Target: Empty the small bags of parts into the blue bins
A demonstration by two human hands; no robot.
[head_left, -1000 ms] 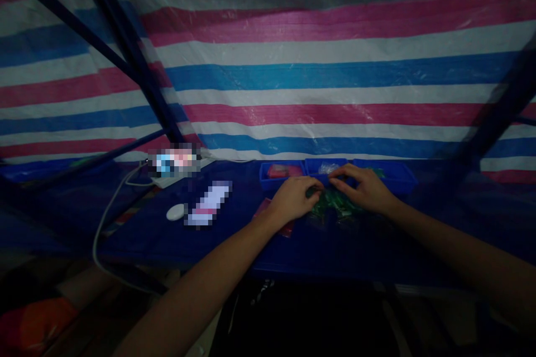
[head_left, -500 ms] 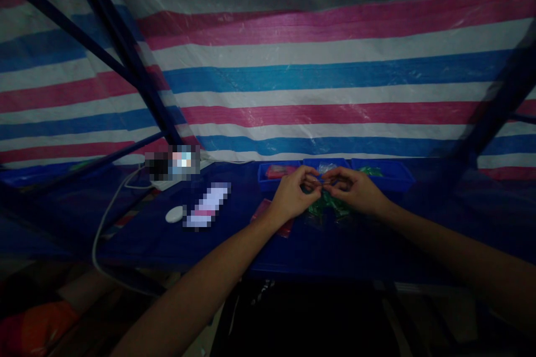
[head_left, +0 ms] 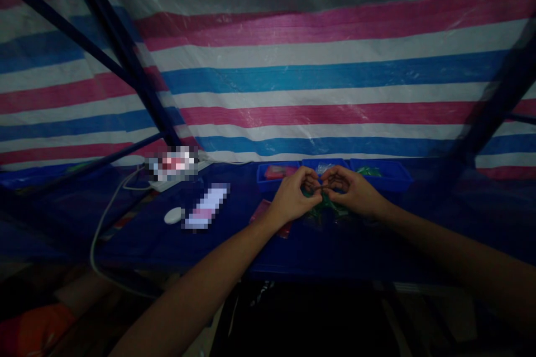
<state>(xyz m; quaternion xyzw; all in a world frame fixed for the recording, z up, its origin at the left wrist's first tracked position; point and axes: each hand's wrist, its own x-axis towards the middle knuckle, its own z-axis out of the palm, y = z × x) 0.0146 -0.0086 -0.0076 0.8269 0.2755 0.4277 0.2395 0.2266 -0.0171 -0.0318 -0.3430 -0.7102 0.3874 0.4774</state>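
Green plastic packets [head_left: 329, 208] lie on the blue surface [head_left: 234, 251], on the near side of the middle blue bin [head_left: 312, 163]. Left hand [head_left: 296, 194] and right hand [head_left: 354, 191] meet above them, fingers curled, tips together (cannot tell whether anything is pinched). Red packet [head_left: 260, 210]: near-left of that bin.
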